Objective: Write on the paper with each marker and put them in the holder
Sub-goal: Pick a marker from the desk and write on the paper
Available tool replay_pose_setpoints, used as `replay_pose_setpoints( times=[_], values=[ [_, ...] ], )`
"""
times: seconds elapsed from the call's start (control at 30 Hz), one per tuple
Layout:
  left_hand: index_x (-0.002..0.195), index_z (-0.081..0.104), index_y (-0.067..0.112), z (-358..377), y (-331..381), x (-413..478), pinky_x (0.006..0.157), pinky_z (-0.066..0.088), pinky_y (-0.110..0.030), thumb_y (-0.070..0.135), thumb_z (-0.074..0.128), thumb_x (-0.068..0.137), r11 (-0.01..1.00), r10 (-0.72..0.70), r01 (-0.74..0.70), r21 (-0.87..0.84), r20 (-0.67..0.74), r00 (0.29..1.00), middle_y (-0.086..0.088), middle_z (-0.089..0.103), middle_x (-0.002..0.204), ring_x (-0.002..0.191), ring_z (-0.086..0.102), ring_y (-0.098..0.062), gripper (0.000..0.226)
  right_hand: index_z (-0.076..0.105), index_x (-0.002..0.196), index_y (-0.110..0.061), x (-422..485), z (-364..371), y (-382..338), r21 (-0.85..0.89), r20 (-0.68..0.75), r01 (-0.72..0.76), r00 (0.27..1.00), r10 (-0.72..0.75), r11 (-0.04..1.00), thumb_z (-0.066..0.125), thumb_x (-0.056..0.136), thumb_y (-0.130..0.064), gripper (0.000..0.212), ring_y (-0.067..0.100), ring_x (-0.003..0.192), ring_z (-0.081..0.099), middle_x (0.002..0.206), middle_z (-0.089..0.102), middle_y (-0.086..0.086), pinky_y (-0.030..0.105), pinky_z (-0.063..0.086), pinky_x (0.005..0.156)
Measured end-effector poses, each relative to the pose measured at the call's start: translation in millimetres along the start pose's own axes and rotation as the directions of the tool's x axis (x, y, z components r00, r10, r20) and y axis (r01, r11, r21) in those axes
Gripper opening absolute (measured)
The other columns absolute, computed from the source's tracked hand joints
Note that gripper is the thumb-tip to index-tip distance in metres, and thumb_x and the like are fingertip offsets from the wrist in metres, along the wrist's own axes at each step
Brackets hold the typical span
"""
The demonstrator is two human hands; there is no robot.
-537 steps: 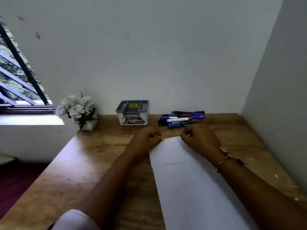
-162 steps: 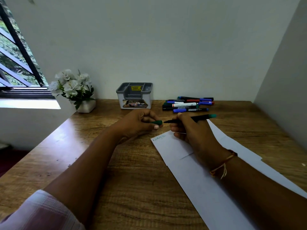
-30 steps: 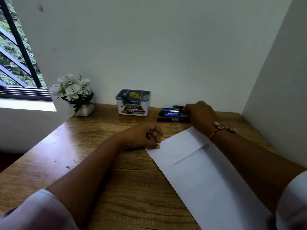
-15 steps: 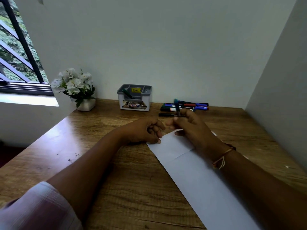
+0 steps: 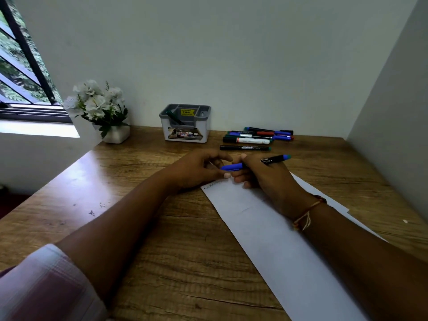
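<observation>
The right hand (image 5: pixel 266 179) is closed round a blue marker (image 5: pixel 273 159) just above the centre of the frame. It grips the black barrel so that the blue tail end points to the upper right and the blue cap (image 5: pixel 231 167) points left. The left hand (image 5: pixel 196 169) sits right against it with its fingers curled about the tip of that cap and the thumb just beneath. Whether they already pinch the cap or only hover at it cannot be told. Both hands are over the upper-left corner of the white paper (image 5: pixel 289 246), which lies slantwise toward the lower right on the wooden table (image 5: pixel 139 228), with a short line of writing (image 5: pixel 213 184) beside them. The step in hand looks like uncapping. It should go best with the barrel held steady in the right hand while the left pulls the cap straight off along the marker's line, without twisting sideways. The cap is best kept in the left fingers for recapping, with that hand's heel pinning the sheet so it does not slide under the stroke. The new mark should go just below the existing writing. The grey-and-white holder (image 5: pixel 185 122) stands against the wall at upper centre, with one green marker (image 5: pixel 174 118) leaning inside. The other markers (image 5: pixel 257 136) lie to its right, so most of the task seems still ahead
</observation>
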State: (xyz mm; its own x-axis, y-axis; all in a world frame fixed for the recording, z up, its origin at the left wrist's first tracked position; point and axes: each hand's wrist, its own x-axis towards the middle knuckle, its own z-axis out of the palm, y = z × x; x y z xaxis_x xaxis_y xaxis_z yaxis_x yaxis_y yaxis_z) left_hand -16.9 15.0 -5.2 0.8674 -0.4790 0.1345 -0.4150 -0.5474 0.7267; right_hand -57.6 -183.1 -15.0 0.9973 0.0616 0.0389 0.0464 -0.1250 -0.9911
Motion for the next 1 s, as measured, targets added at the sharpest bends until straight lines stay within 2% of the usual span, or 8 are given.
replay_pose_setpoints(
  times=[0.17, 0.3, 0.43, 0.57, 0.7, 0.8, 0.93, 1.0],
  values=[
    [0.106, 0.074, 0.023, 5, 3, 0, 0.073, 0.044, -0.006, 0.023, 0.072, 0.085, 0.997, 0.074, -0.075, -0.017, -0.029, 0.997, 0.012, 0.07, 0.099, 0.091, 0.061, 0.004, 0.022, 0.074, 0.095, -0.017, -4, -1, -2, -0.004, 0.016, 0.057, 0.998, -0.057, 0.998, 0.058, 0.101, -0.04, 0.029, 0.019, 0.083, 0.076, 0.09, 0.079, 0.009, 0.029, 0.058, 0.07],
    [0.112, 0.071, 0.02, 7, 9, -1, 0.077, 0.045, -0.005, 0.017, 0.072, 0.084, 0.992, 0.105, -0.108, -0.07, -0.045, 0.993, 0.01, 0.07, 0.107, 0.094, 0.061, 0.007, 0.027, 0.072, 0.095, -0.011, -3, -3, -1, -0.002, 0.038, 0.078, 0.996, -0.078, 0.997, 0.061, 0.101, -0.033, 0.026, 0.02, 0.082, 0.076, 0.088, 0.079, 0.011, 0.03, 0.059, 0.069],
    [0.108, 0.073, 0.017, 11, 7, -1, 0.082, 0.05, -0.013, 0.014, 0.069, 0.087, 0.987, 0.101, -0.106, -0.119, -0.045, 0.994, 0.006, 0.073, 0.105, 0.095, 0.066, -0.002, 0.022, 0.07, 0.103, -0.001, -2, -3, 2, 0.007, 0.065, 0.064, 0.996, -0.064, 0.998, 0.058, 0.103, -0.028, 0.03, 0.024, 0.085, 0.077, 0.093, 0.078, 0.015, 0.027, 0.061, 0.069],
    [0.103, 0.074, 0.019, 11, 6, -1, 0.081, 0.051, -0.014, 0.012, 0.069, 0.086, 0.982, 0.096, -0.103, -0.157, -0.051, 0.994, 0.008, 0.073, 0.101, 0.094, 0.067, -0.003, 0.019, 0.069, 0.109, 0.003, 0, -3, 2, 0.017, 0.09, 0.037, 0.995, -0.038, 0.999, 0.055, 0.104, -0.026, 0.032, 0.025, 0.089, 0.077, 0.098, 0.077, 0.019, 0.028, 0.062, 0.072],
    [0.104, 0.073, 0.02, 10, 5, -1, 0.079, 0.049, -0.01, 0.009, 0.07, 0.085, 0.979, 0.089, -0.1, -0.18, -0.067, 0.994, 0.013, 0.072, 0.1, 0.093, 0.066, 0.001, 0.022, 0.068, 0.114, -0.003, 0, -2, 2, 0.066, 0.114, -0.035, 0.993, 0.028, 0.997, 0.053, 0.105, -0.029, 0.032, 0.025, 0.095, 0.077, 0.101, 0.078, 0.017, 0.034, 0.062, 0.082],
    [0.106, 0.071, 0.024, 9, 5, -1, 0.078, 0.048, -0.008, 0.01, 0.069, 0.086, 0.979, 0.083, -0.092, -0.18, -0.054, 0.995, 0.015, 0.071, 0.1, 0.095, 0.065, 0.004, 0.025, 0.067, 0.115, -0.004, 0, -1, 0, 0.094, 0.108, -0.061, 0.993, 0.051, 0.994, 0.05, 0.106, -0.028, 0.03, 0.026, 0.096, 0.077, 0.102, 0.078, 0.016, 0.035, 0.062, 0.083],
    [0.125, 0.061, 0.037, -3, -1, -1, 0.088, 0.049, -0.021, 0.02, 0.059, 0.095, 0.998, 0.024, -0.025, -0.059, -0.018, 1.0, 0.01, 0.064, 0.121, 0.104, 0.06, -0.005, 0.034, 0.07, 0.113, -0.008, -1, -2, -5, 0.189, 0.085, -0.115, 0.991, 0.101, 0.975, 0.041, 0.109, -0.028, 0.035, 0.022, 0.093, 0.076, 0.102, 0.078, 0.014, 0.034, 0.06, 0.084],
    [0.124, 0.061, 0.041, -8, -4, -1, 0.082, 0.05, -0.028, 0.022, 0.052, 0.099, 0.999, -0.033, 0.031, -0.043, -0.039, 0.999, 0.008, 0.064, 0.118, 0.094, 0.06, -0.011, 0.032, 0.07, 0.108, -0.01, -2, -2, -8, 0.196, 0.078, -0.115, 0.992, 0.102, 0.974, 0.041, 0.108, -0.026, 0.034, 0.021, 0.09, 0.075, 0.102, 0.077, 0.014, 0.033, 0.06, 0.083]
  ],
)
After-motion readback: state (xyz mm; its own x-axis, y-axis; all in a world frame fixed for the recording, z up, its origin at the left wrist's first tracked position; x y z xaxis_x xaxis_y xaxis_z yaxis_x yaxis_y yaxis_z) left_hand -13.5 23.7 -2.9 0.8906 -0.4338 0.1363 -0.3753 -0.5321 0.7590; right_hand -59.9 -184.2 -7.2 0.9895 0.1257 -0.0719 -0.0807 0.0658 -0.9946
